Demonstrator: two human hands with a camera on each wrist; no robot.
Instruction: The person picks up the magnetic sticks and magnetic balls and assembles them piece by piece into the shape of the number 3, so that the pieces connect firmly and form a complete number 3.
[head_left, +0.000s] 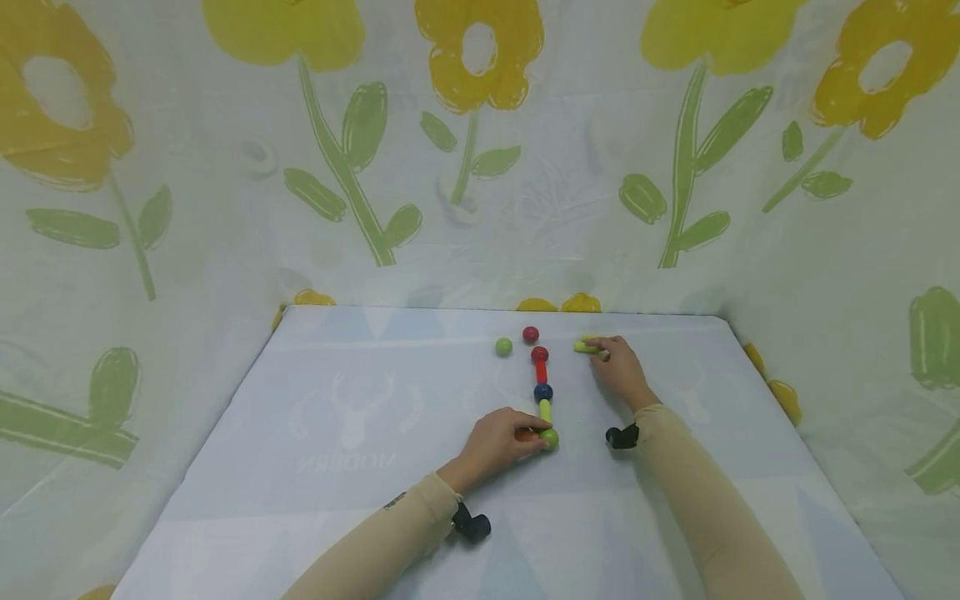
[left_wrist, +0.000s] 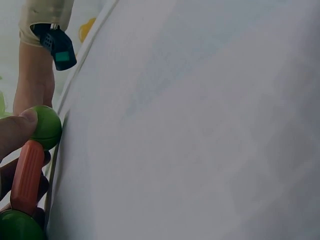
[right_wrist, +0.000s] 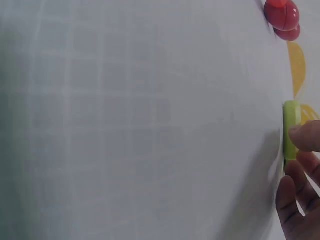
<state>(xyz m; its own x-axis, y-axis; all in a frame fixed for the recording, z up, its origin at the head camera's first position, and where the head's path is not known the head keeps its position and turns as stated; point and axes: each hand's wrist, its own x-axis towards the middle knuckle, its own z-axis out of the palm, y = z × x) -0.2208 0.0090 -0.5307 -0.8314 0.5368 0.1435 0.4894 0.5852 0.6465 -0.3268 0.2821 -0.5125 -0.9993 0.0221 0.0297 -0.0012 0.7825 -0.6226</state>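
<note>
My left hand (head_left: 501,439) grips the near end of a ball-and-stick chain on the table. Its thumb lies on a green ball (left_wrist: 47,127), with fingers behind an orange stick (left_wrist: 27,176) that leads to another green ball (left_wrist: 20,226). Forward from the gripped ball (head_left: 550,438) run a yellow-green stick (head_left: 545,410), a blue ball (head_left: 543,392), a red stick (head_left: 542,372) and a red ball (head_left: 539,354). Farther right, my right hand (head_left: 621,369) pinches a loose yellow-green stick (right_wrist: 290,120) at the tabletop, thumb on its face. Fingers partly cover that stick.
A loose red ball (head_left: 530,334) lies just beyond the chain's far end, and a loose green ball (head_left: 503,346) is to its left. The white-clothed table (head_left: 247,417) ends at a flower-printed curtain (head_left: 525,225). Small black cameras sit on both wrists.
</note>
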